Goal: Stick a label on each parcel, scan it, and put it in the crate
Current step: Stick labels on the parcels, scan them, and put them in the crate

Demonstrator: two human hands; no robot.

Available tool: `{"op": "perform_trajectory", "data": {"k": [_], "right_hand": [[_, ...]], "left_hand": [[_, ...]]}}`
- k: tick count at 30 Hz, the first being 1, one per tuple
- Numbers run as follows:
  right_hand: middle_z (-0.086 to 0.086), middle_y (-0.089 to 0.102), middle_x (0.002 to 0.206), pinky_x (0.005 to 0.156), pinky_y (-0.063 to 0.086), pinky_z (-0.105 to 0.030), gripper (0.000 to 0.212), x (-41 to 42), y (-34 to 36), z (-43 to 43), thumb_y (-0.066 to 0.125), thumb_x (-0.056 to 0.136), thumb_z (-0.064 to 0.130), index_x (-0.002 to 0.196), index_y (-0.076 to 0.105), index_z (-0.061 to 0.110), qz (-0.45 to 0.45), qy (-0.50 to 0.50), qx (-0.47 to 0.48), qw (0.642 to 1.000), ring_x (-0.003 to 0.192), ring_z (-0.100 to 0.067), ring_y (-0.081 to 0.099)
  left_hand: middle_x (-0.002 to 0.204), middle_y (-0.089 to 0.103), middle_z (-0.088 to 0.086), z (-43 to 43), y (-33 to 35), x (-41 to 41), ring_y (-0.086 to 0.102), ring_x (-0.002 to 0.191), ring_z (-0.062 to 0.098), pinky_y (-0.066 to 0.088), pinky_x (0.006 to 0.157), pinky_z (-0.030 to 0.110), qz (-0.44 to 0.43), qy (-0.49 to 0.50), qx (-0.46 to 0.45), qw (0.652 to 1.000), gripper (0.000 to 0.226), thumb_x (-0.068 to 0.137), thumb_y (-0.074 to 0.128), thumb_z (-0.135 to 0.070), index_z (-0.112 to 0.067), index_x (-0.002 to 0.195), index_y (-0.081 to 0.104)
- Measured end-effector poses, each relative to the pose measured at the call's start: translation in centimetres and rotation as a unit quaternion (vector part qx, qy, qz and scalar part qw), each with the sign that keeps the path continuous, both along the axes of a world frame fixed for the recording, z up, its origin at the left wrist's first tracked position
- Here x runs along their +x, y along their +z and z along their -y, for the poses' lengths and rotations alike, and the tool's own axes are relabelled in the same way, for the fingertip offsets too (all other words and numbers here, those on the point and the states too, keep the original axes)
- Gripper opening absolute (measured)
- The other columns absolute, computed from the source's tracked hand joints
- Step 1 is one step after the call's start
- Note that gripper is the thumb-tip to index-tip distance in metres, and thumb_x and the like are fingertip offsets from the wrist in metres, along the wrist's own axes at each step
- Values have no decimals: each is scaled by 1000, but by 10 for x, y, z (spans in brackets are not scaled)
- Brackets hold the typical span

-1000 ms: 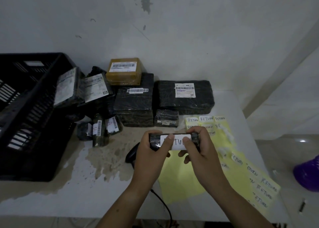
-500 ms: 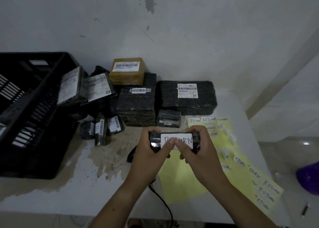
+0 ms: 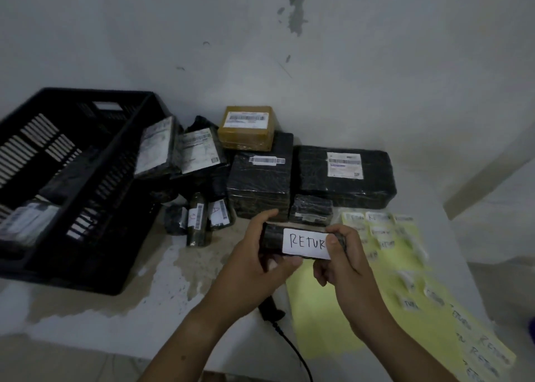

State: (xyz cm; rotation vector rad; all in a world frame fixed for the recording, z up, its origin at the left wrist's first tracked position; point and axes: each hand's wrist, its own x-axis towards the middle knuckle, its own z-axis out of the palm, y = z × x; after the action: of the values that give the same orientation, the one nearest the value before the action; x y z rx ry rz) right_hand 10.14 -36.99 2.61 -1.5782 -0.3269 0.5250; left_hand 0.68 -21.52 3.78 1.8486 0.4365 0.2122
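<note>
I hold a small black parcel (image 3: 270, 238) above the table between both hands. A white label reading RETURN (image 3: 305, 243) lies across its front. My left hand (image 3: 254, 263) grips the parcel's left end. My right hand (image 3: 344, 261) holds the right end, its thumb pressed on the label's right edge. The black slatted crate (image 3: 95, 156) stands at the left with a parcel or two inside. A black scanner (image 3: 270, 312) with a cable lies on the table under my hands, mostly hidden.
Several black wrapped parcels (image 3: 344, 173) and a brown box (image 3: 246, 127) are piled against the wall beyond my hands. Yellow sheets of RETURN labels (image 3: 385, 295) cover the table's right side. The table (image 3: 95, 306) has a stained patch in front of the crate.
My right thumb has slid along the label from its middle to its right end. The view has shifted left and down a little.
</note>
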Motion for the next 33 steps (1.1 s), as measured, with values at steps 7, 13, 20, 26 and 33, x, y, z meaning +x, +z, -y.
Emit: {"op": "perform_trajectory", "data": {"k": [7, 13, 20, 26, 33], "right_hand": [[-13, 59, 105, 60, 43, -32, 22, -15, 13, -74, 35, 106, 19, 110, 54, 29, -71, 38, -14, 997, 69, -20, 51], [-7, 64, 102, 59, 44, -30, 20, -39, 27, -164, 40, 104, 18, 109, 58, 25, -63, 68, -32, 995, 70, -17, 57], [-9, 66, 103, 66, 48, -34, 13, -67, 35, -267, 52, 99, 12, 105, 59, 21, 4, 96, -74, 993, 75, -17, 62], [3, 66, 102, 63, 53, -21, 11, -81, 55, -360, 58, 96, 16, 104, 58, 23, 114, 168, -101, 974, 89, -12, 67], [10, 65, 75, 52, 46, -14, 8, -86, 65, -465, 69, 86, 23, 88, 62, 22, 353, 253, -194, 879, 65, -4, 61]], "left_hand": [[128, 62, -21, -130, 5, -71, 60, 121, 5, 49, 102, 27, 20, 65, 160, 985, 54, 93, 68, -37, -45, 142, 45], [132, 55, -23, -250, 17, -158, 54, 121, -2, 46, 98, 23, -47, 104, 358, 927, 41, 98, 54, -47, -35, 137, 53], [135, 61, -10, -347, -2, -246, 55, 128, 14, 41, 108, 36, -110, 104, 438, 886, 52, 102, 40, -58, -25, 134, 63], [140, 62, -5, -391, -19, -288, 53, 134, 20, 37, 113, 46, -142, 88, 475, 864, 59, 100, 40, -62, -23, 136, 64], [143, 61, -2, -423, -24, -278, 53, 137, 21, 37, 114, 47, -120, 116, 486, 858, 67, 97, 35, -65, -20, 136, 65]]}}
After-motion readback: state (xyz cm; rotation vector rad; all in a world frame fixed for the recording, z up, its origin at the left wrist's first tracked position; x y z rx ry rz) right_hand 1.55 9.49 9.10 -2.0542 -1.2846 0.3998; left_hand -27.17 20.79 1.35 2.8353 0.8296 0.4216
